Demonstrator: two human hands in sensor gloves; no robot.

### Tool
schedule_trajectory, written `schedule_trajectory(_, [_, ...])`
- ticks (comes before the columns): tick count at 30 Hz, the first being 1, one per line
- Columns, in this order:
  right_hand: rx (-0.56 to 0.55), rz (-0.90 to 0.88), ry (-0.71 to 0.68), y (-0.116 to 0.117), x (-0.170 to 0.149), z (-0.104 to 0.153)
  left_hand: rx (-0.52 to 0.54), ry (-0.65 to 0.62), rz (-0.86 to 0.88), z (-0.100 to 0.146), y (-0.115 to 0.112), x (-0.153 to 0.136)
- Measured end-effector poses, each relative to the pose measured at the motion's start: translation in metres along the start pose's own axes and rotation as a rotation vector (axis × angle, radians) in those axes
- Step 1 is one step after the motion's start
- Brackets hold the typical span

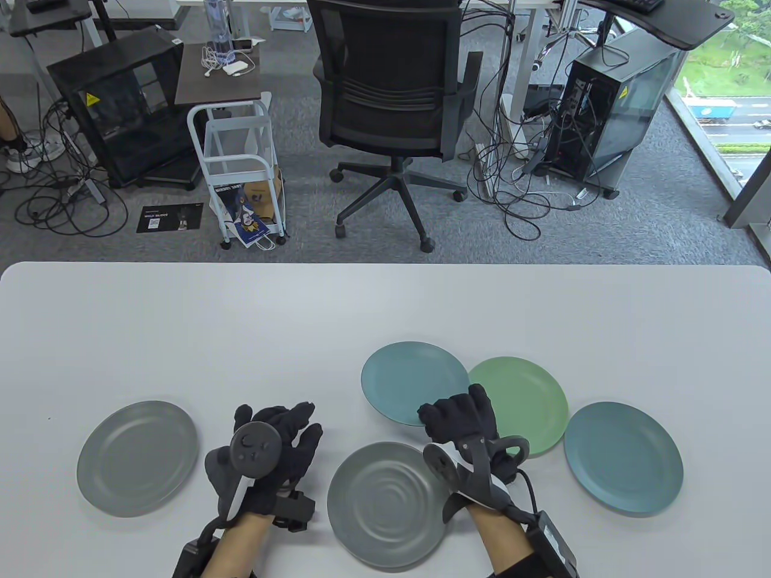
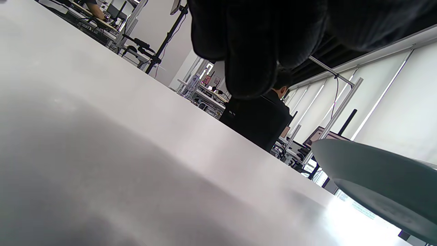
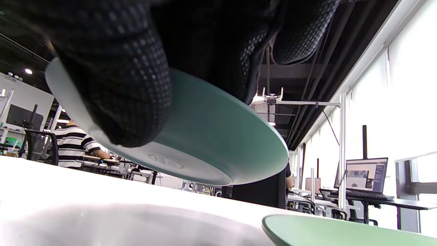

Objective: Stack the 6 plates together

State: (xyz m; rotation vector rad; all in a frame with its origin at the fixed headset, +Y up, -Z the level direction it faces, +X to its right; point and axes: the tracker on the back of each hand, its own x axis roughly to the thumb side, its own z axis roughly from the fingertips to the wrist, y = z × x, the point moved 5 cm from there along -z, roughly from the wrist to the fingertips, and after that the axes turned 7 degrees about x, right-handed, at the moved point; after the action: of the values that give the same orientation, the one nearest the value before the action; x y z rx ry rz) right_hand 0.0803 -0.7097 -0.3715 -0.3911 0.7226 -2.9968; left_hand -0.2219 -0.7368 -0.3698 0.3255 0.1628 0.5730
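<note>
My right hand (image 1: 461,418) grips the near rim of the round teal plastic plate (image 1: 412,379), lifted off the bench (image 1: 181,337); grey plate (image 1: 385,503) lies directly nearer me. Left hand (image 1: 274,448) open, idle.

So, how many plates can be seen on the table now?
5: grey plate far left, grey plate near centre, teal plate gripped by the right hand, green plate, blue plate right. A sixth may be hidden.

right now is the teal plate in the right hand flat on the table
No, the right hand holds the teal plate tilted, lifted clear of the table.
</note>
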Motion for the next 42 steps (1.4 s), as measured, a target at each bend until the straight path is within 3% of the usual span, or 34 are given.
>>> schedule_trajectory(9, [-0.062, -0.014, -0.047, -0.011, 0.010, 0.004, 0.008, 0.018, 0.057, -0.001, 0.006, -0.001])
schedule_trajectory(23, [-0.123, -0.055, -0.124, -0.026, 0.029, 0.008, -0.011, 0.146, 0.251, -0.001, 0.015, -0.005])
schedule_trajectory(35, [-0.151, -0.094, -0.219, -0.036, 0.054, 0.012, -0.163, 0.332, 0.422, -0.001, -0.007, -0.026])
schedule_trajectory(39, [-0.157, -0.118, -0.260, -0.039, 0.062, 0.014, -0.268, 0.417, 0.597, 0.001, -0.024, -0.034])
schedule_trajectory(42, [-0.149, -0.125, -0.273, -0.038, 0.063, 0.014, -0.293, 0.437, 0.616, 0.000, -0.028, -0.038])
